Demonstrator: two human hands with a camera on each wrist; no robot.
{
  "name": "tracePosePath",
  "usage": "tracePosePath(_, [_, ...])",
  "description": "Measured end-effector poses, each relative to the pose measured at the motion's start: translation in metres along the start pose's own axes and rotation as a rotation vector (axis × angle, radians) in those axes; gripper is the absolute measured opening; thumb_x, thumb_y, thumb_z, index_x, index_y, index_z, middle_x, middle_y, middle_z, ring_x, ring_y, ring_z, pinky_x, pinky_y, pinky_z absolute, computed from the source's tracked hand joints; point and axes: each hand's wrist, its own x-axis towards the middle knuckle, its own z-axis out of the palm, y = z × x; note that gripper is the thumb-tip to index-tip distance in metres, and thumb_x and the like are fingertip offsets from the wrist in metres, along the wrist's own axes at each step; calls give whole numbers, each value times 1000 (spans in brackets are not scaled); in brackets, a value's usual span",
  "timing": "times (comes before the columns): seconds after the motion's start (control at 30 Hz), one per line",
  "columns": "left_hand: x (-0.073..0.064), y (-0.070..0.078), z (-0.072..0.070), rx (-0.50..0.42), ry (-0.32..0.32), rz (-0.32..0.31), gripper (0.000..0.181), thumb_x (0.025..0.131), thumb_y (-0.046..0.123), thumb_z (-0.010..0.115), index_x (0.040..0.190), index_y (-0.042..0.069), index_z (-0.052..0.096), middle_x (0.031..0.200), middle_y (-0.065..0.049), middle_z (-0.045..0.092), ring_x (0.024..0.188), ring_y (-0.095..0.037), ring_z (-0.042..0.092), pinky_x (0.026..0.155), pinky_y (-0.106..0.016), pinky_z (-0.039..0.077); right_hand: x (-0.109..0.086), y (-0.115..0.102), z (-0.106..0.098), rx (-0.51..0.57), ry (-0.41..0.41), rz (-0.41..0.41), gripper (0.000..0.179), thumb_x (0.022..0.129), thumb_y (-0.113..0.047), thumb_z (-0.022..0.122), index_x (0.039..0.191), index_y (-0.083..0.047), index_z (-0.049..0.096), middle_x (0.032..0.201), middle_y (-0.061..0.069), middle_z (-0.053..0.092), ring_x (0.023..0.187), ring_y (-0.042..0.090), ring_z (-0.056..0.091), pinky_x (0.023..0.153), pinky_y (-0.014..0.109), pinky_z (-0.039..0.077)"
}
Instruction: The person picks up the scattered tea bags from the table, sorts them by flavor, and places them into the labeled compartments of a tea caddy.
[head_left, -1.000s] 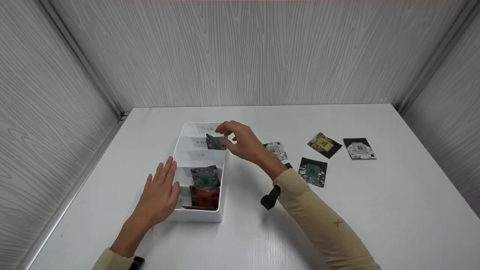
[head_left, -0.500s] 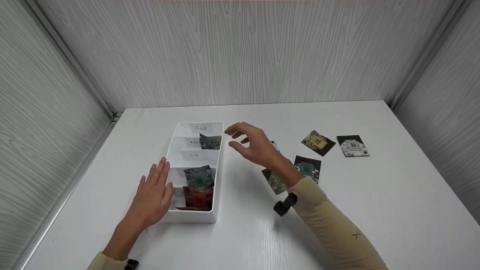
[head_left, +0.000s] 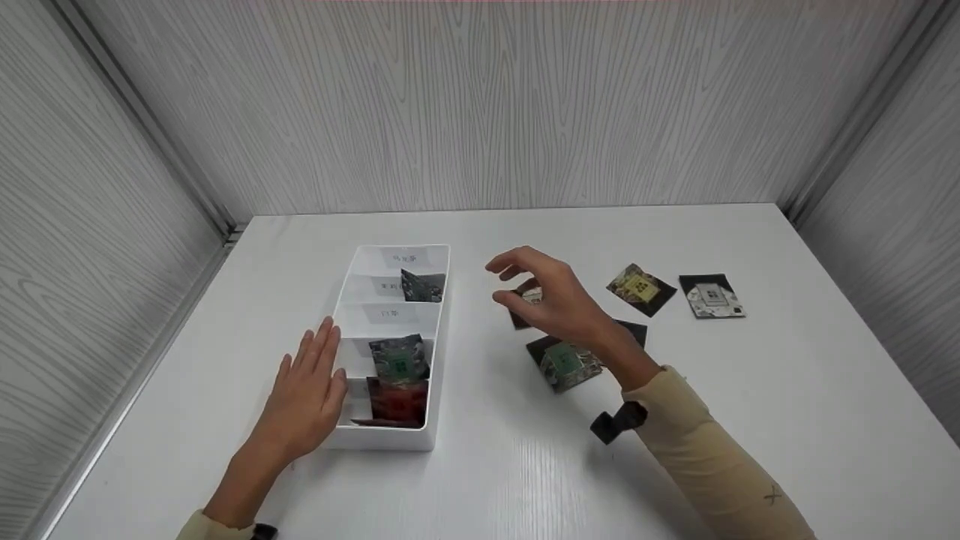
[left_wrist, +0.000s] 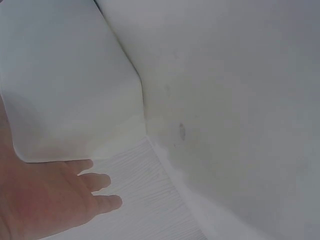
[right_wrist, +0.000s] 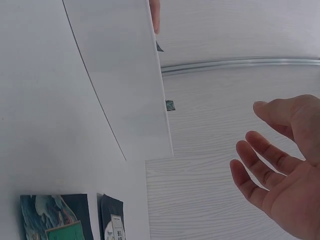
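Note:
A white divided box (head_left: 382, 439) with paper labels stands left of the middle of the table. My left hand (head_left: 300, 401) rests against its left side, fingers straight; the left wrist view shows the box wall (left_wrist: 75, 90) beside that palm. Inside the box are a dark tea sachet (head_left: 422, 288) in a back compartment, a green-labelled sachet (head_left: 399, 361) and a red sachet (head_left: 397, 403) toward the front. My right hand (head_left: 551, 296) hovers right of the box, fingers bent loosely apart, nothing between them. Below it lie a partly hidden sachet (head_left: 518, 320) and a green-labelled sachet (head_left: 564, 365).
Farther right on the table (head_left: 750, 420) lie a yellow-labelled sachet (head_left: 641, 289) and a white-labelled sachet (head_left: 712, 297). Another dark sachet (head_left: 635, 331) is mostly covered by the right wrist. Wood-grain panels (head_left: 480, 105) close off the back and both sides.
My right hand has moved from above the box's back compartment out to the right, over the loose sachets. The dark sachet stays in that compartment. My left hand keeps its place against the box.

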Motion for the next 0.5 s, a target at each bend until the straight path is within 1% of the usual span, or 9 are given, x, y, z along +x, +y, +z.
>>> tracePosePath(0.1, [0,0,0,3,-6,-5,62,109,24,36,163,0,17,171,-16,12,156,-41,9,120,-67,11,-6,0,-7,-8,1,-7,34,98,-12,71,131,-9,63,129,8,65,113,19,65,87,46,57])
tracePosePath(0.2, [-1,1,0,0,-3,-7,62,109,24,37,163,0,17,171,-15,12,156,-40,9,120,-66,11,-12,0,-14,-8,6,11,34,99,-12,70,131,-10,63,130,5,64,114,20,64,88,50,57])
tracePosePath(0.27, [-1,1,0,5,3,-9,63,109,24,37,163,1,17,171,-15,13,156,-40,10,120,-66,11,-17,1,-20,-11,12,34,34,99,-13,70,132,-11,63,130,2,64,115,21,64,89,49,56])
tracePosePath(0.37, [0,1,0,10,6,-12,63,109,24,38,163,1,18,171,-15,13,156,-41,11,120,-66,12,-24,0,-28,-23,25,61,36,99,-15,71,133,-14,63,129,-3,64,115,22,63,91,45,55])
tracePosePath(0.5, [-1,1,0,7,6,-14,63,109,25,38,163,1,18,171,-15,13,156,-41,10,120,-67,12,-32,0,-42,-57,48,64,37,98,-15,72,134,-13,63,129,-1,64,116,24,63,91,43,56])
